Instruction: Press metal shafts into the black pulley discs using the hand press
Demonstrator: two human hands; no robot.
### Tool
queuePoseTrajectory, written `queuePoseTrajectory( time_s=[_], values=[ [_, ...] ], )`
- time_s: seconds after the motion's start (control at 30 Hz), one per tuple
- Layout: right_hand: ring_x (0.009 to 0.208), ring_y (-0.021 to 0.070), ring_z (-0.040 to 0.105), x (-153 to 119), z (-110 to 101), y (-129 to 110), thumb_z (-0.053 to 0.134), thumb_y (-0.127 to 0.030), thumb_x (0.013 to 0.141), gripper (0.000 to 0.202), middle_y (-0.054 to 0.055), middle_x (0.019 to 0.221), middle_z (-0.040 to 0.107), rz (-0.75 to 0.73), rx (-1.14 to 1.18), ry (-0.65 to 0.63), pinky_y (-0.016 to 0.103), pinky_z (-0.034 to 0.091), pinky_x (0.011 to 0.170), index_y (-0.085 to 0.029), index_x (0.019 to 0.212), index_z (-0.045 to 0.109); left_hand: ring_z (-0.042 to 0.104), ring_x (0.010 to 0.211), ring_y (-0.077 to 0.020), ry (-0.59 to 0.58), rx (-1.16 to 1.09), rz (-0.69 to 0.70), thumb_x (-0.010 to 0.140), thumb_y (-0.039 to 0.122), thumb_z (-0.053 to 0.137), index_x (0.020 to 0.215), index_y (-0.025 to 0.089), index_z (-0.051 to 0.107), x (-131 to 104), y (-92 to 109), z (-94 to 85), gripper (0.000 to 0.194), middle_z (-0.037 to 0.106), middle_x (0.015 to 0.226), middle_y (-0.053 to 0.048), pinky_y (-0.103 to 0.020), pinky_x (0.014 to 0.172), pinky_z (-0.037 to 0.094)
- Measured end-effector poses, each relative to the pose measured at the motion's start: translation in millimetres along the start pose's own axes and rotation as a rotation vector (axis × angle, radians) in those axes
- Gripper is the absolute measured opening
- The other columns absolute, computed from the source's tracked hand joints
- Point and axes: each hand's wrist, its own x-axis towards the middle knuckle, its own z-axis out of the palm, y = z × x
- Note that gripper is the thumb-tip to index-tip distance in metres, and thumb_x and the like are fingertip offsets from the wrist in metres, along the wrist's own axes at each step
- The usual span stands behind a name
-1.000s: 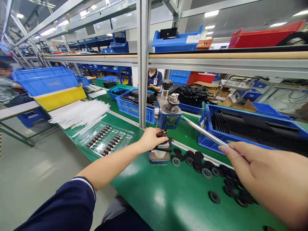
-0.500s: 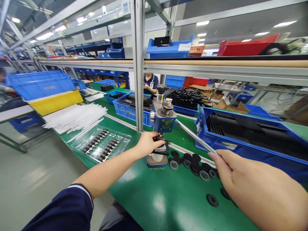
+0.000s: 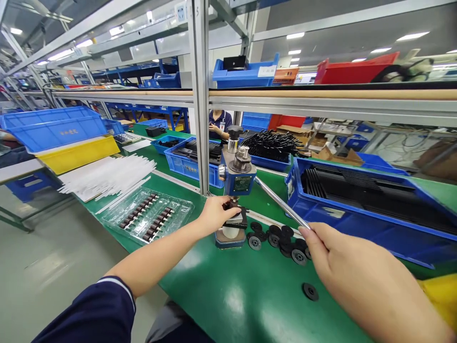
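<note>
A blue and silver hand press (image 3: 240,178) stands on the green bench. My right hand (image 3: 342,252) is closed round the end of its metal lever (image 3: 280,200), which slopes down toward me. At the press's working point, my left hand (image 3: 216,214) has thumb and fingers closed round a small dark part (image 3: 228,206) under the ram. That part is mostly hidden by the fingers, so its kind does not show. Black and grey wheels (image 3: 299,257) lie right of the press base, and a single black wheel (image 3: 310,291) sits nearer me.
A clear plastic tray (image 3: 182,209) of small brown-and-white parts lies left of the press, beside white strips (image 3: 110,174). Blue bins (image 3: 357,228) of black pieces stand behind and right. A metal post (image 3: 200,105) rises behind the press. Another person (image 3: 220,123) is across the bench.
The view has shifted slightly, moving the scene a little left. Both hands keep their holds, on the lever and at the part under the ram.
</note>
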Motion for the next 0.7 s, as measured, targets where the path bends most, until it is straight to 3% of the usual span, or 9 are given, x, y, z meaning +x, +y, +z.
queuePoseTrajectory(
  time_s=[0.17, 0.43, 0.57, 0.7],
  values=[
    [0.047, 0.0163, 0.053, 17.8, -9.3, 10.8, 0.036, -0.047, 0.093, 0.039, 0.002, 0.057, 0.058, 0.017, 0.286, -0.284, 0.026, 0.030, 0.045, -0.023, 0.068, 0.055, 0.064, 0.072, -0.0176, 0.013, 0.020, -0.011, 0.076, 0.036, 0.071, 0.084, 0.012, 0.074, -1.1, 2.6, 0.0, 0.025, 0.074, 0.080, -0.005, -0.025, 0.066, 0.047],
    [0.053, 0.0184, 0.056, -9.8, 10.0, -10.3, 0.037, -0.039, 0.097, 0.030, 0.001, 0.062, 0.062, 0.112, 0.118, -0.104, 0.028, 0.023, 0.051, -0.023, 0.083, 0.058, 0.067, 0.080, -0.0219, 0.046, 0.093, 0.036, 0.078, 0.041, 0.068, 0.097, 0.016, 0.075, -7.4, -2.7, 2.8, 0.032, 0.076, 0.089, -0.006, -0.029, 0.076, 0.049],
    [0.056, 0.0167, 0.056, -12.6, 10.9, -17.2, 0.035, -0.035, 0.099, 0.029, 0.001, 0.065, 0.062, 0.148, 0.151, -0.117, 0.028, 0.021, 0.053, -0.020, 0.087, 0.058, 0.067, 0.080, -0.0231, 0.023, 0.113, 0.015, 0.078, 0.043, 0.066, 0.097, 0.018, 0.075, -8.3, -4.9, 3.8, 0.033, 0.076, 0.090, -0.005, -0.031, 0.077, 0.049],
    [0.055, 0.0134, 0.051, -8.0, -3.6, -14.4, 0.037, -0.034, 0.099, 0.030, -0.001, 0.063, 0.060, 0.155, 0.259, -0.177, 0.026, 0.022, 0.052, -0.020, 0.079, 0.054, 0.067, 0.081, -0.0228, 0.018, 0.118, -0.003, 0.078, 0.044, 0.065, 0.094, 0.019, 0.075, -9.3, -0.2, 2.3, 0.031, 0.076, 0.090, -0.004, -0.030, 0.074, 0.049]
  ],
)
